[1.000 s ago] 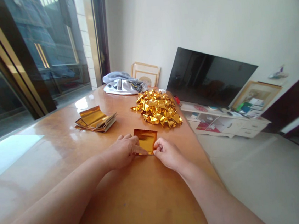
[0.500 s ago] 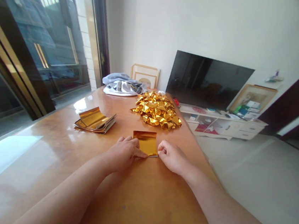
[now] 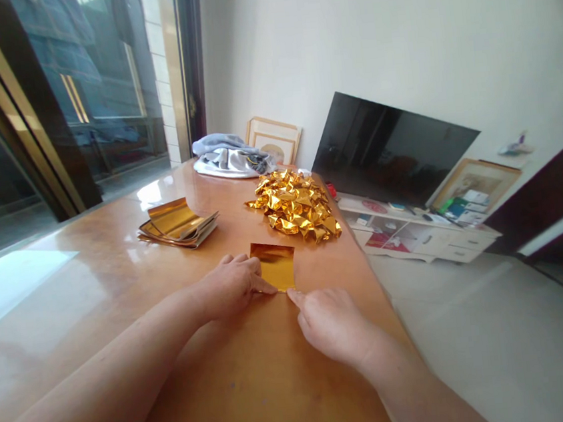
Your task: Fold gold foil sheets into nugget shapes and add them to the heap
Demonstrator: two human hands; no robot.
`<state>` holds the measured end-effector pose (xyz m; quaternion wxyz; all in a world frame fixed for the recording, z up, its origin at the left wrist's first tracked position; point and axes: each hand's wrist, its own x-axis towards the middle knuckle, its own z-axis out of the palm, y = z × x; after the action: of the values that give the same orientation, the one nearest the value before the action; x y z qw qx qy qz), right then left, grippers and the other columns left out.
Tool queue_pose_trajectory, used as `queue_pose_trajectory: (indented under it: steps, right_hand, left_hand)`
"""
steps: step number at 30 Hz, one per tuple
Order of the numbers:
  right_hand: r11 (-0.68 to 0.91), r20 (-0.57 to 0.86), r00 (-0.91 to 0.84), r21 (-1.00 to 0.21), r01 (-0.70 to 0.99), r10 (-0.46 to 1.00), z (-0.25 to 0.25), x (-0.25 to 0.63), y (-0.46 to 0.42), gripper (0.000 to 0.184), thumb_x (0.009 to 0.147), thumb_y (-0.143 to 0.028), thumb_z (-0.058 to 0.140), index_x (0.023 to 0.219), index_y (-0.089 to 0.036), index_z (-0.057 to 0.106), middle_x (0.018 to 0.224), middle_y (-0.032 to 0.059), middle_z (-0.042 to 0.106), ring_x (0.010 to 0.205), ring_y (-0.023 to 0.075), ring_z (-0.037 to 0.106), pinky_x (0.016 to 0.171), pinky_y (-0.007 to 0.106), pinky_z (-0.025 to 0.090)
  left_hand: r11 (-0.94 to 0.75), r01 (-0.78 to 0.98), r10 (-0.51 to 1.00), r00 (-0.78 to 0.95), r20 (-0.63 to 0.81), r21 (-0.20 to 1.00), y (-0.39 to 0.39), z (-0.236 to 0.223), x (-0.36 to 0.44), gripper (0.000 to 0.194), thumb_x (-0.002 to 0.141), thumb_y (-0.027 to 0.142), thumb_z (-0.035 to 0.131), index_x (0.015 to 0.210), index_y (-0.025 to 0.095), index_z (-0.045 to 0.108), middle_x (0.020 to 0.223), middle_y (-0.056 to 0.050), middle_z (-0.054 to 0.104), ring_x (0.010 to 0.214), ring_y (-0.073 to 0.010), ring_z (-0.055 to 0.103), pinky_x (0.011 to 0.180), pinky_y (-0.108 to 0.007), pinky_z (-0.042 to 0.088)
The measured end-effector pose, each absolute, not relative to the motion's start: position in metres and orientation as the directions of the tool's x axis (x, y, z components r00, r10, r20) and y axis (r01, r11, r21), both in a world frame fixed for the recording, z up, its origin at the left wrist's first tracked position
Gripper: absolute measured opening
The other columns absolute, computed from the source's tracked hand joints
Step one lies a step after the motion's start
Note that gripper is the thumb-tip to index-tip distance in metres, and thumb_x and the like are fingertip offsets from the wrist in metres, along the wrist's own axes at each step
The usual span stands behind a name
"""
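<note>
Left hand point(image 3: 233, 284), unclenched, pins the gold foil sheet point(image 3: 278, 270) on the table point(image 3: 249, 382); right hand point(image 3: 330, 320), index extended (whether otherwise closed, I can't tell), meets its near edge: press evenly, keeping it straight

Your left hand point(image 3: 231, 283) is bare, and your right hand point(image 3: 331, 323) is bare also. The same is true for your left forearm point(image 3: 128, 375) and your right forearm point(image 3: 415, 385), up to the border of the view, which cuts them. Each forearm is narrower at the wrist and becomes gradually thicker toward the elbow side. Your left hand shows rounded knuckles point(image 3: 239, 259), while the back of your right hand looks broad and smooth. Your fingers point(image 3: 264, 285) become slim at their tips (the nails are too small to judge).
</note>
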<state>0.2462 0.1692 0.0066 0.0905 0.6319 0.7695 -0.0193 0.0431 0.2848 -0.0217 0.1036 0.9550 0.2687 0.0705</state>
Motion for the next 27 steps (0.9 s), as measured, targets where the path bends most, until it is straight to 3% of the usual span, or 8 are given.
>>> queue_pose_trajectory:
  steps: [6,9,13,19,27]
  right_hand:
    - [0.11,-0.168,-0.093,0.096,0.989,0.981,0.011,0.249,0.169,0.034,0.091,-0.02,0.045,0.11,-0.022,0.073,0.089,0.0121,0.077,0.082,0.0288,0.072,0.067,0.034,0.044]
    - [0.04,-0.049,-0.037,0.078,0.996,0.998,0.007,0.25,0.173,0.031,0.095,-0.024,0.042,0.097,-0.02,0.073,0.092,0.0115,0.074,0.087,0.0269,0.069,0.073,0.034,0.044]
    - [0.172,0.122,-0.173,0.016,0.985,0.977,-0.005,0.248,0.179,0.03,0.096,-0.021,0.043,0.108,-0.02,0.071,0.105,0.0094,0.069,0.103,0.0255,0.059,0.088,0.034,0.042]
    - [0.273,0.071,-0.276,0.057,0.96,0.958,-0.021,0.235,0.178,0.031,0.097,-0.017,0.043,0.113,-0.016,0.07,0.104,0.0123,0.067,0.1,0.0276,0.055,0.091,0.039,0.038]
    - [0.272,0.076,-0.283,0.129,0.954,0.956,-0.014,0.219,0.172,0.039,0.102,-0.041,0.047,0.122,-0.015,0.067,0.105,0.0148,0.069,0.102,0.0304,0.056,0.09,0.044,0.034]
  left_hand:
    - [-0.835,0.504,0.531,0.843,0.083,0.222,0.286,-0.025,0.043,0.046,0.092,0.019,0.051,0.112,0.055,0.072,0.094,-0.004,0.06,0.092,-0.0245,0.053,0.075,-0.036,0.029]
    - [-0.838,0.498,0.527,0.845,0.093,0.223,0.286,-0.026,0.043,0.045,0.093,0.02,0.051,0.112,0.054,0.073,0.094,-0.005,0.061,0.092,-0.0244,0.053,0.076,-0.036,0.03]
    - [-0.842,0.496,0.524,0.845,0.104,0.209,0.285,-0.026,0.044,0.042,0.093,0.022,0.052,0.112,0.052,0.074,0.095,-0.005,0.06,0.092,-0.0232,0.053,0.077,-0.036,0.032]
    - [-0.833,0.512,0.538,0.839,0.087,0.21,0.284,-0.023,0.043,0.047,0.092,0.018,0.051,0.112,0.054,0.073,0.096,-0.004,0.061,0.093,-0.0233,0.053,0.078,-0.034,0.033]
    - [-0.763,0.548,0.596,0.801,0.045,0.343,0.291,-0.025,0.036,0.041,0.088,0.019,0.056,0.108,0.049,0.076,0.105,-0.001,0.067,0.099,-0.0234,0.056,0.086,-0.035,0.035]
